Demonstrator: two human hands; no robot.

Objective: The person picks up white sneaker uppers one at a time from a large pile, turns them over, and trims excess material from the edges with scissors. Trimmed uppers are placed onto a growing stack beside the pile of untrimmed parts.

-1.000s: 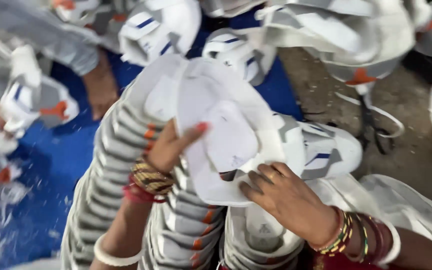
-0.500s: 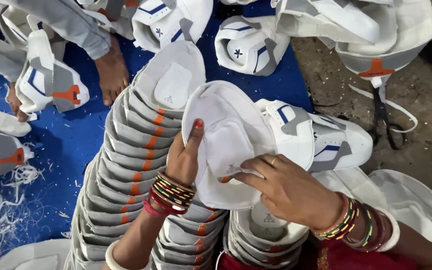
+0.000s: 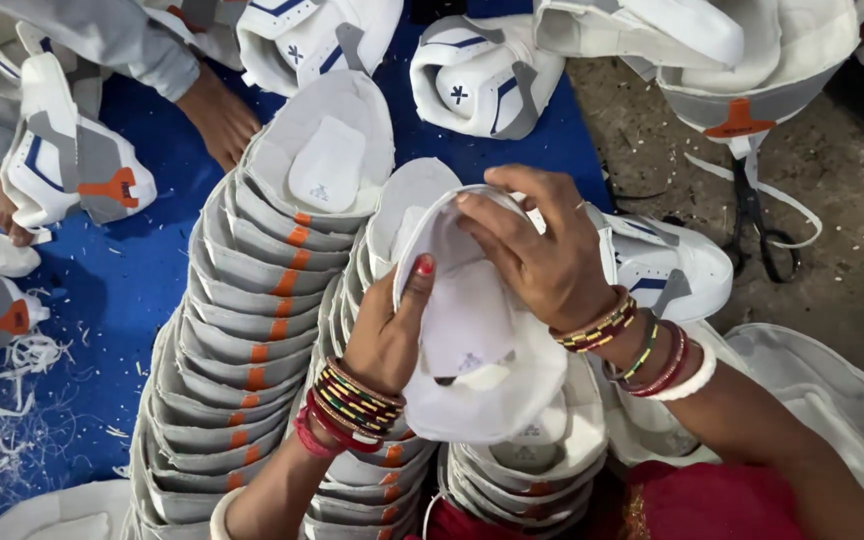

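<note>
Now, compared with half a second ago, I see the white cap piece (image 3: 472,340) lifted higher and turned more upright; the right hand (image 3: 537,250) has moved from its lower edge to its top rim. The left hand (image 3: 387,335) grips the piece from the left, thumb pressed on its inner face. The right hand is closed over the upper rim, fingers curled on the fabric. The piece is held above the middle of three nested stacks. The left stack (image 3: 262,300), white with orange tabs down its side, carries a small grey mark on its top pad. A similar grey mark shows on the held piece's inner panel. Finished white caps with blue trim (image 3: 482,75) lie on the blue mat (image 3: 132,290). Scissors (image 3: 762,235) rest on the bare floor at right. Another person's foot (image 3: 217,115) is on the mat.
</note>
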